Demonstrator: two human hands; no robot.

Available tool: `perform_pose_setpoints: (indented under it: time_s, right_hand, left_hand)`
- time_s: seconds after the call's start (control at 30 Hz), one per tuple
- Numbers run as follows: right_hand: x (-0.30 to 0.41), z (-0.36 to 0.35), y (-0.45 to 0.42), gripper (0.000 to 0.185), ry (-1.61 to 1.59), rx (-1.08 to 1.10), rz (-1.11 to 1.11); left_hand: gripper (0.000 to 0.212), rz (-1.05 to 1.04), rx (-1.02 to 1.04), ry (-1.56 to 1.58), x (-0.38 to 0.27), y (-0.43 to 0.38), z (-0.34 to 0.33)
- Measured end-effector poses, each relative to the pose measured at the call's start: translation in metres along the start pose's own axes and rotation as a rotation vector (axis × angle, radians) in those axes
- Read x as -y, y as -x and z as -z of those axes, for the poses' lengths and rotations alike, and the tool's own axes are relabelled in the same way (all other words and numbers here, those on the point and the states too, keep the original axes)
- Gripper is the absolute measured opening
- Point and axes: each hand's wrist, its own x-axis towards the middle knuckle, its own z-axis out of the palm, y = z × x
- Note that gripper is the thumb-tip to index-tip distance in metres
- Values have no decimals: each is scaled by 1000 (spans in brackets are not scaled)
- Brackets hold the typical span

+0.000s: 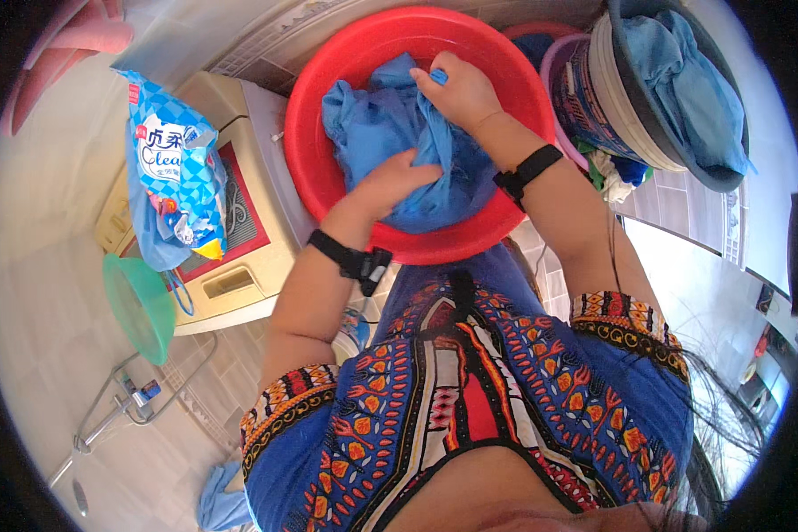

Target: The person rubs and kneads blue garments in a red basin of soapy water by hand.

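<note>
A wet-looking blue cloth point(379, 136) lies bunched in a large red plastic basin point(309, 193) in front of me. Near the basin's far right side, my right hand point(462, 90) is closed around a fold, and a bit of blue fabric pokes out of the fist. From there a twisted strip of the cloth runs down to my left hand point(396, 183), whose thumb and fingers pinch it lower in the basin. Some of the left fingers are hidden behind the fabric. Each wrist wears a black strap.
To the left, a blue detergent bag point(179, 159) lies on a cream washing machine point(253, 233), beside a green plastic basin point(139, 306). At right, a dark tub point(718, 176) holding blue cloth point(681, 86) tops a white bucket point(598, 100). A shower fixture point(130, 399) is at lower left.
</note>
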Motion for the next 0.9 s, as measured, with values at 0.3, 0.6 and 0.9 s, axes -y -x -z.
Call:
perform_pose_setpoints:
  time_s: [0.3,0.6,0.9]
  right_hand:
    - [-16,39,14,56,-260,70,57]
    - [-48,35,-2,33,31,382,-143]
    - [48,1,76,47,-89,365,205]
  left_hand:
    - [35,-219,-656,-1144,-36,22,84]
    - [30,-133,-398,1,-25,14,47]
    - [42,-279,-209,964,48,-39,41]
